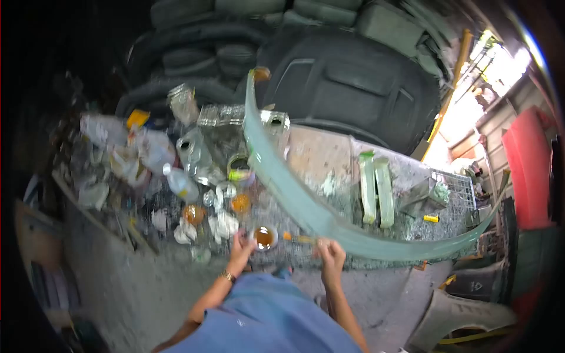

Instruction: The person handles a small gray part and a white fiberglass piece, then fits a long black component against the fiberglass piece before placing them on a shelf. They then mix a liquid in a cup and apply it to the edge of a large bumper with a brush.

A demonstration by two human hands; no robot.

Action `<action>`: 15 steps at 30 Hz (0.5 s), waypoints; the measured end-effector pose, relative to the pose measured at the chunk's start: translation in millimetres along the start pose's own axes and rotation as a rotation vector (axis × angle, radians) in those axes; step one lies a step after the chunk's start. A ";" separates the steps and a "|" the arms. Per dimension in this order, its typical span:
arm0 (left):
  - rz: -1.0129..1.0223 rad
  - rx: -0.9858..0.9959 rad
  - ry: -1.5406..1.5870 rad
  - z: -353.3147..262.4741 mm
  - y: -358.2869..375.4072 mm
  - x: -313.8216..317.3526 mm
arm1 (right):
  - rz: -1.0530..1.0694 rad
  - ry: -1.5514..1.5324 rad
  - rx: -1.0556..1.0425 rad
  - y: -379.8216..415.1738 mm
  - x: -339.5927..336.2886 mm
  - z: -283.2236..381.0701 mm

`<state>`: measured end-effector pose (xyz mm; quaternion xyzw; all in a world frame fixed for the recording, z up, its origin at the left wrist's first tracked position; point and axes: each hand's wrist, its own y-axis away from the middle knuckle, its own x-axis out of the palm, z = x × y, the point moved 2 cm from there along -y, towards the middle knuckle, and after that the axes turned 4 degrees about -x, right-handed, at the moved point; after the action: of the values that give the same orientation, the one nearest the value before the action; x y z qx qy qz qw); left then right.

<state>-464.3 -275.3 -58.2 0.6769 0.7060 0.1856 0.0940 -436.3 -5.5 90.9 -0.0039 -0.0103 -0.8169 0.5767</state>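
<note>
My left hand (240, 249) is closed on the side of a small white cup (255, 240) of amber liquid at the table's near edge. My right hand (331, 254), just to the right, is closed around the end of a thin brush-like stick (305, 239). Its orange tip points left toward the cup, a short gap away. Blur hides the tip's exact kind. Behind both hands curves a long pale green strip-shaped panel (294, 203), lying across the table. Crumpled white cloths (223, 226) lie just left of the cup.
Plastic bottles (181, 183), metal cans (197, 156) and amber-coloured containers (241, 203) crowd the table's left. Two narrow pale green pieces (376, 188), a yellow item (431, 219) and a wire rack (459, 185) are at right. A large dark panel (353, 82) stands behind.
</note>
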 end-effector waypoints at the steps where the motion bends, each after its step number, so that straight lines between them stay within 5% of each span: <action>1: -0.010 0.020 0.034 -6.7 7.3 -1.0 | 0.013 -0.041 0.025 -2.0 7.3 13.6; 8: -0.023 0.150 0.246 -83.1 26.3 3.6 | 0.308 -0.099 -0.122 -33.4 69.9 62.2; 10: -0.005 0.178 0.240 -90.0 22.5 -3.2 | 0.477 0.312 -0.485 -36.8 90.8 78.2; 15: -0.022 0.193 0.212 -114.6 10.3 -13.0 | 0.567 0.439 -0.589 -48.0 126.5 73.8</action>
<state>-498.0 -303.4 49.0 0.6516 0.7339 0.1862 -0.0448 -524.4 -107.1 166.4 0.0027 0.3459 -0.5768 0.7400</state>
